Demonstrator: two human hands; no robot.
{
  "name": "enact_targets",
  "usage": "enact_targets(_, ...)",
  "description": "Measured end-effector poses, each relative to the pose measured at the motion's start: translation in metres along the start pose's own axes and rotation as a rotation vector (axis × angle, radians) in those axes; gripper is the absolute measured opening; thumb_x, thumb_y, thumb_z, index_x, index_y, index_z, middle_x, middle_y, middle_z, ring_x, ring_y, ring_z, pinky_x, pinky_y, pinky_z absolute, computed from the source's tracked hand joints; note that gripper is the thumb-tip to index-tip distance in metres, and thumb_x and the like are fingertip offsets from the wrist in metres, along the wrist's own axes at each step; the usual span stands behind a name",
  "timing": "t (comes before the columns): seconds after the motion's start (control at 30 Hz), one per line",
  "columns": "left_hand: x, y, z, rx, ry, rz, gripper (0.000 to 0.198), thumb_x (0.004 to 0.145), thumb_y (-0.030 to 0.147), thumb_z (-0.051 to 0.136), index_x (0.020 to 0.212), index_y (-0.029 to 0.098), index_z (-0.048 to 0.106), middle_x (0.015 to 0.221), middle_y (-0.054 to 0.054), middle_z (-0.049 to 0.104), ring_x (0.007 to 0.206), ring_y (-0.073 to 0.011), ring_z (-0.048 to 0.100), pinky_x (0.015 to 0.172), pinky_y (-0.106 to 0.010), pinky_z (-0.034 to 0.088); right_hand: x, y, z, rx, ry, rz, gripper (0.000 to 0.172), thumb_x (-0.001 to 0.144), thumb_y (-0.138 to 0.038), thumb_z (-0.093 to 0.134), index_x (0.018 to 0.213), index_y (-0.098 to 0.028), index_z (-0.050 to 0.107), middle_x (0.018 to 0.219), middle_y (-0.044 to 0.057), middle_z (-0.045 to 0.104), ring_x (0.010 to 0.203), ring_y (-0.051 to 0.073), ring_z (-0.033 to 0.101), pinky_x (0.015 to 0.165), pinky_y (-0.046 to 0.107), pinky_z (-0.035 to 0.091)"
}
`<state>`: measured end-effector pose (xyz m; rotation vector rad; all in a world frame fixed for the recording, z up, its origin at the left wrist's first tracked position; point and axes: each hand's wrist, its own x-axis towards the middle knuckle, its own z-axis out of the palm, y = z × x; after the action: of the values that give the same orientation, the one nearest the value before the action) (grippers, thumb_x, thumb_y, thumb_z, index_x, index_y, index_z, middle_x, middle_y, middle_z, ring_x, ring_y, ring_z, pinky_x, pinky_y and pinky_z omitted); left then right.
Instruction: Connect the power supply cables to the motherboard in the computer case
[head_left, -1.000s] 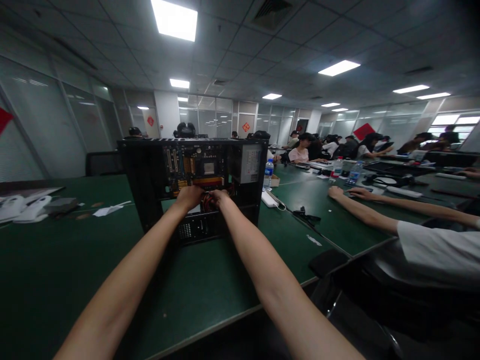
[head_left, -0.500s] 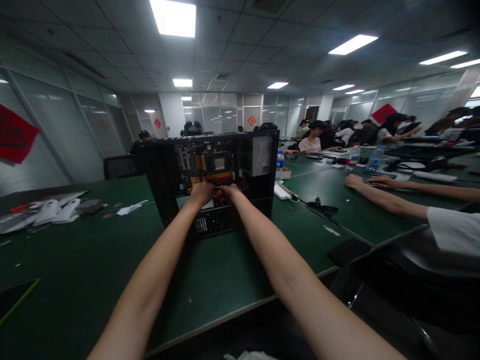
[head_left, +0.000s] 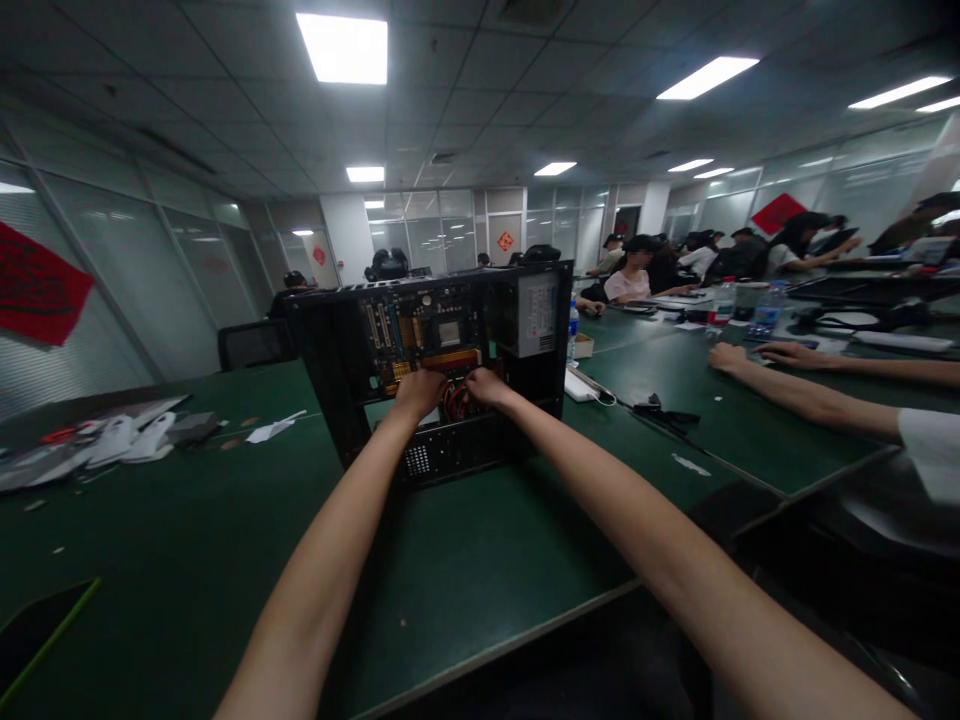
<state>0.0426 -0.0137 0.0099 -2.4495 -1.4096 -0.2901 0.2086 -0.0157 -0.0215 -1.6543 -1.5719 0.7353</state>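
We are viewing an open computer case (head_left: 469, 445) standing on the green desk (head_left: 480, 575), its open side facing near; inside it, our left hand (head_left: 421, 391) and our right hand (head_left: 487, 387) are flanking reddish cables (head_left: 455, 401) below the motherboard (head_left: 431, 327); our fingers (head_left: 475, 378) are showing too dimly for us to tell whether they are clamping anything; white paper (head_left: 273, 429) is lying to the left, bottles (head_left: 768, 312) are standing far right.

Left hand (head_left: 421, 392), right hand (head_left: 487, 387) — perhaps on cables (head_left: 455, 400) — inside case (head_left: 326, 370)
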Motion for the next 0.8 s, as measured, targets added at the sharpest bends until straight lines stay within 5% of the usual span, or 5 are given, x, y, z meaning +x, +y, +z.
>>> enact_targets(0.2, -0.001, 0.002, 0.000, -0.007, 0.001, -0.010, 0.041, 0.098, 0.034, 0.039, 0.111, 0.021, 0.076, 0.110, -0.016, 0.074, 0.102, -0.0317, 0.070, 0.084, -0.039, 0.053, -0.004, -0.005, 0.001, -0.356, 0.064, -0.073, 0.023, 0.091, -0.011, 0.056, 0.107, -0.008, 0.072, 0.124, 0.024, 0.068, 0.120, 0.029, 0.064, 0.093, 0.028, 0.048)
enact_targets(0.8, 0.000, 0.000, 0.001, -0.047, 0.038, -0.030, 0.037, 0.097, 0.038, 0.046, 0.118, 0.028, 0.075, 0.113, -0.009, 0.075, 0.104, -0.0298, 0.070, 0.088, -0.037, 0.053, -0.011, -0.008, -0.004, -0.587, 0.044, -0.106, 0.036, 0.094, -0.018, 0.049, 0.126, -0.011, 0.066, 0.126, 0.023, 0.067, 0.115, 0.030, 0.067, 0.088, 0.032, 0.052)
